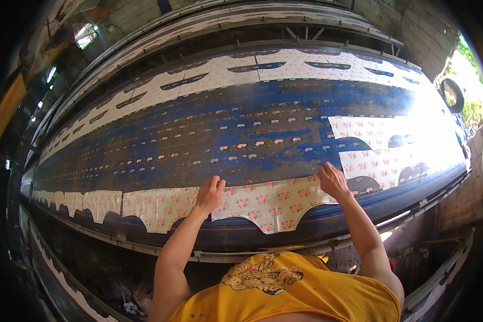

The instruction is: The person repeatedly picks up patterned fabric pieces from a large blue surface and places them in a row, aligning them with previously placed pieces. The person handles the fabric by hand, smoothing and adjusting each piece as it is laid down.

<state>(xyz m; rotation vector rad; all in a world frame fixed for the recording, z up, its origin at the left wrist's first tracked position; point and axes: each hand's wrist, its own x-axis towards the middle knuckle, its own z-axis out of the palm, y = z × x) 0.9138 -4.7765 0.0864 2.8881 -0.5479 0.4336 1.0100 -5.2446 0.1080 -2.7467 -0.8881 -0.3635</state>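
Observation:
A cut fabric piece with pink flowers on white (273,203) lies along the near edge of the long blue-stained table (225,142). My left hand (211,192), its fingers pinched together, is at the piece's upper left corner. At the upper right corner, my right hand (333,180) pinches the same edge. The fabric between my hands lies mostly flat, with a faint vertical crease and a curved lower edge. To the left, another floral fabric piece (158,206) lies beside it, a narrow gap between them near my left wrist.
More floral fabric pieces (367,161) lie at the right, partly in glare. A row of fabric with curved cutouts (214,75) runs along the far side. Printed flecks dot the tabletop. A metal rail (214,256) borders the near edge. Another long table (252,19) stands beyond.

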